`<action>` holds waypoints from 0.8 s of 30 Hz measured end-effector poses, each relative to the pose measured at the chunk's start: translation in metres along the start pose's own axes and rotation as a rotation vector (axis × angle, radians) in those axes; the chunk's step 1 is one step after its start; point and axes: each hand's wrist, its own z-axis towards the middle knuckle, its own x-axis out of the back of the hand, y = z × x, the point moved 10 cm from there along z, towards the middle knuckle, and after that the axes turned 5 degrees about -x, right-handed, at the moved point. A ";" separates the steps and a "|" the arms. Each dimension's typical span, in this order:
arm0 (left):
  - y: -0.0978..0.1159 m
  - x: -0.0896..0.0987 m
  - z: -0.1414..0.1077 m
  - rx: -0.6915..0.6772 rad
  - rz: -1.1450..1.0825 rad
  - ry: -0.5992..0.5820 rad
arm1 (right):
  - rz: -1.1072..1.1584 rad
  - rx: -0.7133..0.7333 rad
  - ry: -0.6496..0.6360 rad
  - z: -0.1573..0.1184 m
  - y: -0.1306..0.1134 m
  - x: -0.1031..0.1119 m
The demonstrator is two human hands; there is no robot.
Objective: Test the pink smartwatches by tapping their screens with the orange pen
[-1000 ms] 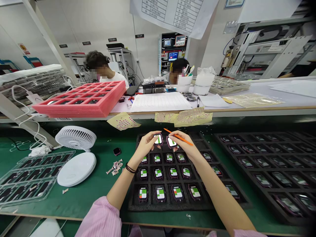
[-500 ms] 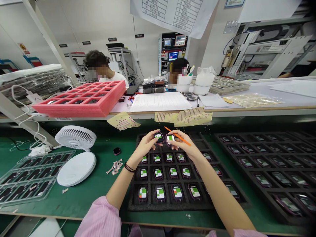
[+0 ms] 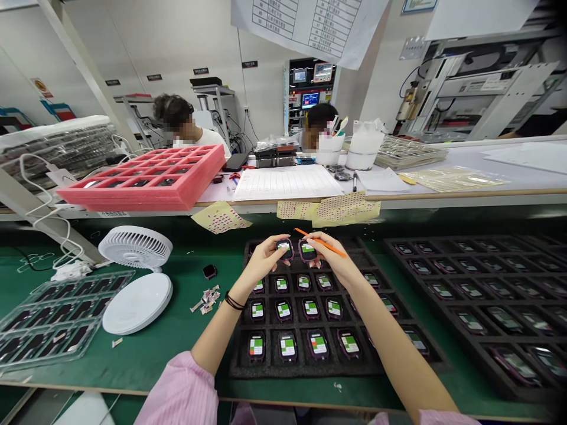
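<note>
The left hand (image 3: 263, 260) is closed on one watch (image 3: 284, 249), and the right hand (image 3: 332, 257) is closed on another watch (image 3: 306, 250); the two hands are near each other but apart. Both watches are held side by side, screens up, over the far part of the middle tray (image 3: 296, 370). The right hand also has an orange stick (image 3: 325, 243) (its tip points toward the far left). Below the hands, more watches with lit screens, green and white (a couple also show red or orange), sit in the compartments of the middle tray. A second black tray (image 3: 478, 348) of watches lies to the right. On the green table (image 3: 177, 360), left of the middle tray, are a loose watch (image 3: 209, 271), a pile of scraps (image 3: 207, 300) and a white fan (image 3: 137, 304).
</note>
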 end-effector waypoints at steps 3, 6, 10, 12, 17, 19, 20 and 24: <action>0.000 0.001 0.000 -0.006 0.007 0.003 | -0.010 0.021 -0.032 -0.002 -0.004 -0.003; -0.002 0.003 0.000 0.008 -0.008 0.018 | -0.030 0.023 -0.055 -0.004 -0.006 -0.006; -0.007 0.005 0.001 0.056 -0.048 0.040 | -0.037 0.022 -0.049 -0.004 -0.005 -0.006; -0.008 0.004 0.001 0.065 -0.058 0.035 | -0.026 0.020 -0.036 -0.002 -0.004 -0.005; -0.007 0.004 0.001 0.053 -0.047 0.017 | -0.005 0.007 -0.001 0.001 0.000 0.000; -0.006 0.003 0.001 0.039 -0.043 0.010 | -0.007 0.011 -0.013 0.001 0.000 -0.001; -0.006 0.003 0.001 0.031 -0.041 0.007 | -0.010 0.014 -0.026 0.001 0.000 -0.002; -0.005 0.002 0.001 0.002 -0.045 0.003 | -0.018 0.035 -0.076 0.000 -0.003 -0.005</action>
